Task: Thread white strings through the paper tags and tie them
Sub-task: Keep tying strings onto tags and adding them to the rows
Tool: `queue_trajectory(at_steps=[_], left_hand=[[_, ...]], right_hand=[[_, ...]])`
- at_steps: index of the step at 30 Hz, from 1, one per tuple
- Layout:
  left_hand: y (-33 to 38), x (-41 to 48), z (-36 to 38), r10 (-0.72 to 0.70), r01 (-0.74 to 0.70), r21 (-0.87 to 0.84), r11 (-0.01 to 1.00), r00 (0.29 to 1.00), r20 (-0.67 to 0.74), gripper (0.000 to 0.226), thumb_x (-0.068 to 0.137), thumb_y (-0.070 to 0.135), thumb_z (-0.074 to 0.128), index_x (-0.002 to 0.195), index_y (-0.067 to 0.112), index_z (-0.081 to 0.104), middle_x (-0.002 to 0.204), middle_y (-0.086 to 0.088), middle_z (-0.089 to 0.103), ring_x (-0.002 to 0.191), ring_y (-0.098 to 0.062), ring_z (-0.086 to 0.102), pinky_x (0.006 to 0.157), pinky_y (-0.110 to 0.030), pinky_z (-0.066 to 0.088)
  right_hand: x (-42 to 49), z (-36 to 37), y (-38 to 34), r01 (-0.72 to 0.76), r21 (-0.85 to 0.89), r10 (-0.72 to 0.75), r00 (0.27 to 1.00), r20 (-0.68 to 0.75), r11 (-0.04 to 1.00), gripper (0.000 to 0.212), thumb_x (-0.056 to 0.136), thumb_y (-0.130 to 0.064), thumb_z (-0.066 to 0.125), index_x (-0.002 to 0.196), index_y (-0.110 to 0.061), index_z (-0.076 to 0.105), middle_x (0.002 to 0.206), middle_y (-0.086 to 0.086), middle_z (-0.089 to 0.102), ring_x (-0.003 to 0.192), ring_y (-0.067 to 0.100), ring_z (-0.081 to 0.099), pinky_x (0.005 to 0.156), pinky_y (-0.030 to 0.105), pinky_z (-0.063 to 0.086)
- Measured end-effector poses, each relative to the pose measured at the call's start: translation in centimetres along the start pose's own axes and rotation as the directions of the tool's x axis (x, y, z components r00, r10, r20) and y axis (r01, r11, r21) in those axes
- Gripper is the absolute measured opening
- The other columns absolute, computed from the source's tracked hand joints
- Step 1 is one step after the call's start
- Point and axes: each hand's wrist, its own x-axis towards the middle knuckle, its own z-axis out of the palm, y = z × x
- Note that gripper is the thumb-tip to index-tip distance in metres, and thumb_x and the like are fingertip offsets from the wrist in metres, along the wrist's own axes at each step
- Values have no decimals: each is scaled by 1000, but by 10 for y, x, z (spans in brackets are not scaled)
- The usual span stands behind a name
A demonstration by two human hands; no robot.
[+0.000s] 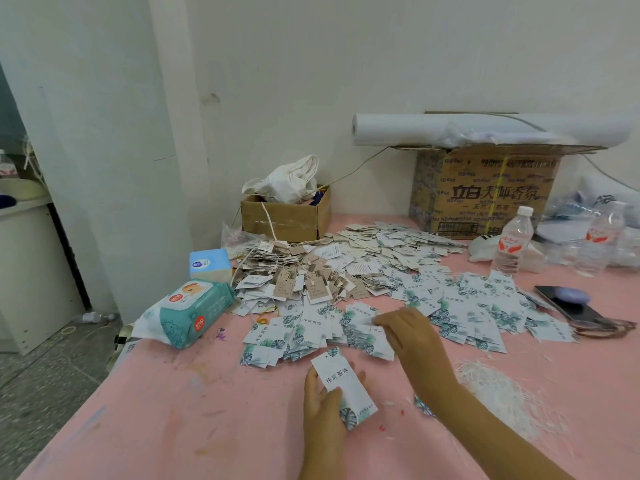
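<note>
Pink counter (173,410) with a big box (485,192) at the back and a huge pile of tags (381,271) spread across the middle. Wipes (187,311) sit at the left edge. The strings (498,386) are a loose white heap on the counter, just right of the right forearm. That arm stretches forward, right hand (412,337) palm down with fingertips on tags at the pile's near edge. Can't tell if that grip is actually pinching one. Left hand (323,403) is nearer, its grip closed on a tag (343,386), thumb across the front, fingers curled behind, tag tilted.
</note>
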Motion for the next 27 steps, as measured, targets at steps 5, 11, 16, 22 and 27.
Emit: queue_trajectory(at_steps=[5,11,16,22,27], left_hand=[[-1,-14,9,-110,115,-46,992,989,96,52,91,-16,31,126,14,55,106,-30,67,83,-38,64,56,-41,57],[2,-25,9,-159,156,37,987,978,137,58,91,-7,27,134,25,48,102,-25,62,74,-30,59,61,-38,51],[2,-22,4,-207,178,171,969,964,166,45,97,2,37,133,26,49,122,-28,62,94,-36,63,73,-44,54],[0,-23,0,-160,117,219,969,969,188,42,98,3,45,132,26,47,118,-20,68,88,-31,70,57,-33,55],[-2,-24,-2,-87,29,268,963,974,208,40,98,9,48,134,26,46,116,-19,69,101,-33,70,68,-39,59]], right_hand=[[-63,1,-23,59,146,-70,995,72,988,16,82,-26,61,88,-19,74,85,-12,71,79,4,47,60,17,44],[-81,-4,-34,-122,305,77,985,154,945,24,73,-5,75,96,-13,77,94,-6,74,89,2,54,81,5,41],[-80,-11,-34,-88,287,23,975,222,954,51,76,-53,53,103,-16,75,99,-21,71,89,-24,55,80,-2,39],[-89,-8,-34,-126,337,40,968,248,933,25,85,-30,68,108,-21,74,115,-15,68,110,5,61,98,20,43],[-89,-12,-12,-492,61,496,861,-110,868,63,72,18,58,120,-22,62,124,-2,59,113,24,52,95,43,38]])
